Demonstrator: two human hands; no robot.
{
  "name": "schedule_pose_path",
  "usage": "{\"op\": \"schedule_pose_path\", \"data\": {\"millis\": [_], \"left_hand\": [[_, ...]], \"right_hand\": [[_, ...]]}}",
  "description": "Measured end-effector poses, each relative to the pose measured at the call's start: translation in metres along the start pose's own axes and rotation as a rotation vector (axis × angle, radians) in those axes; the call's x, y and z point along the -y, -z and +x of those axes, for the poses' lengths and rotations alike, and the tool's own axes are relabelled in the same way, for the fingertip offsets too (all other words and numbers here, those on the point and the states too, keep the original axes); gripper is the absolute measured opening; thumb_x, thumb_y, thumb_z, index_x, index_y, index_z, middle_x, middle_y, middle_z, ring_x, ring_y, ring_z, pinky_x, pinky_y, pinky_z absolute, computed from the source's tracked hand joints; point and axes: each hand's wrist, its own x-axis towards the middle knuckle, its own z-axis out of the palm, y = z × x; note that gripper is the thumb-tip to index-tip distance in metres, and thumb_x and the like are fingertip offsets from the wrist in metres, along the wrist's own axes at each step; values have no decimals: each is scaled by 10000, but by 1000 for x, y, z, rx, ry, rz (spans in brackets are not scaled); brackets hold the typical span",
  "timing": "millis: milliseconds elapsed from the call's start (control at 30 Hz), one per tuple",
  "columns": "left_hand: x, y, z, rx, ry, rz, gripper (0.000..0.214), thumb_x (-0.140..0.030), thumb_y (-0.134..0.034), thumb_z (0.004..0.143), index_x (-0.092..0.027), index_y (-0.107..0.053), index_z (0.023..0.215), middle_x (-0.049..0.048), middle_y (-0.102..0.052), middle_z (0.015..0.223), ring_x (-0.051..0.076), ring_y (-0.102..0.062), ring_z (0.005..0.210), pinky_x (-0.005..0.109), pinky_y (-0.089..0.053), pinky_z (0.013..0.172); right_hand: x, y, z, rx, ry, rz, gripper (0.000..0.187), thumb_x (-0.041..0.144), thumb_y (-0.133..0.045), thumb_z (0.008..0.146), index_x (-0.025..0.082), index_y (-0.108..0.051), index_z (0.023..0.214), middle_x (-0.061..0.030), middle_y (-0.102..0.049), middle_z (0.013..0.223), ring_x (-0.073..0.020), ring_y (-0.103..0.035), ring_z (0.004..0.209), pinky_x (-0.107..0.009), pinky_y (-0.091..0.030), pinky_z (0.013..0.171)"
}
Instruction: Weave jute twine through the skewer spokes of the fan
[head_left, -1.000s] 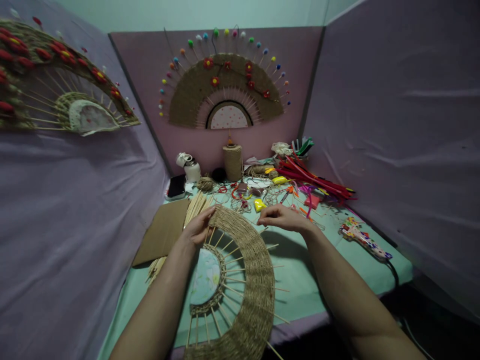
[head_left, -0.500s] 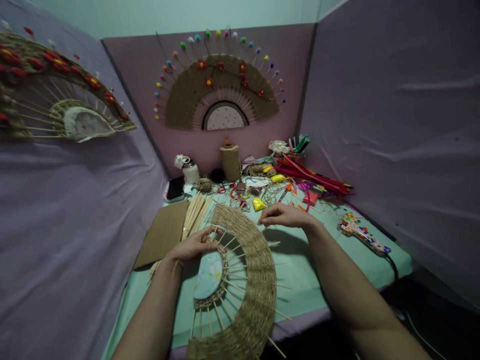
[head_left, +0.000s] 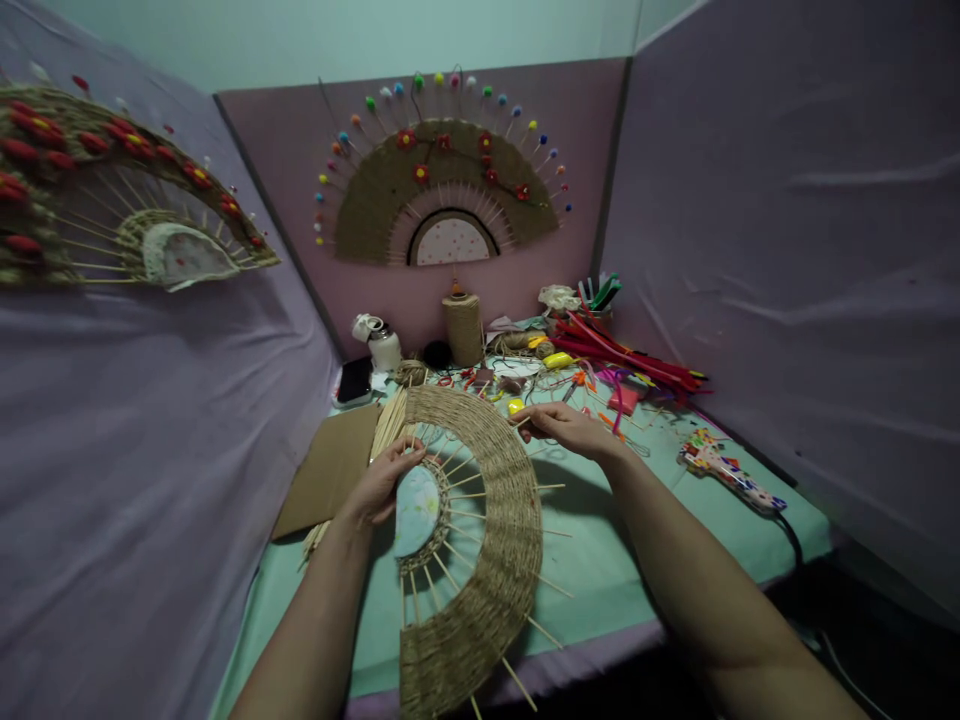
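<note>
My left hand [head_left: 386, 482] is closed on a half-round woven twine fan [head_left: 511, 520], gripping it at the inner end beside its pale blue cloth centre [head_left: 417, 512]. Thin wooden sticks radiate from that centre through the broad tan band, and their tips poke out past the outer rim. At the fan's upper right rim, my right hand [head_left: 561, 425] pinches the tip of one stick [head_left: 523, 421] between thumb and fingers. The fan is tilted above the table, its straight side facing left.
A cardboard sheet [head_left: 330, 470] and a bundle of sticks [head_left: 390, 420] lie at left. Behind stand a twine spool [head_left: 463, 330] and a jar [head_left: 385, 347]. Red pipe cleaners [head_left: 630, 355] and a glue gun [head_left: 727, 475] are at right. A finished fan [head_left: 367, 190] hangs on the back panel.
The fan has turned slightly and risen, its upper end moving left and up. My right hand has come to the rim and now pinches a stick tip. My left hand shifted a little left.
</note>
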Motion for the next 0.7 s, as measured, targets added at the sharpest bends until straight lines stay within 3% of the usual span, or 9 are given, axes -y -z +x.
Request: {"op": "schedule_pose_path", "data": {"millis": [200, 467, 700], "left_hand": [[0, -8, -2, -88, -48, 40, 314, -268, -750, 626, -176, -478, 753, -18, -641, 622, 104, -579, 482, 190, -433, 449], [2, -6, 1, -174, -101, 28, 324, -273, -750, 603, -180, -458, 707, -11, -640, 606, 114, -575, 484, 197, -421, 443], [2, -5, 4, -223, -155, -28, 308, -267, -753, 596, -163, -474, 675, 11, -656, 639, 92, -563, 498, 179, -429, 461]], "right_hand": [[4, 0, 0, -184, -5, -222, 490, 552, -443, 845, 141, -692, 940, -48, -621, 726, -136, -530, 645, -238, -377, 551], [1, -8, 4, -270, 246, -489, 267, 362, -545, 844, 175, -686, 972, -77, -660, 866, -151, -574, 731, -273, -428, 673], [3, -6, 4, -358, 201, -298, 294, 356, -476, 880, 177, -658, 1027, -73, -667, 937, -169, -593, 823, -288, -450, 721]]}}
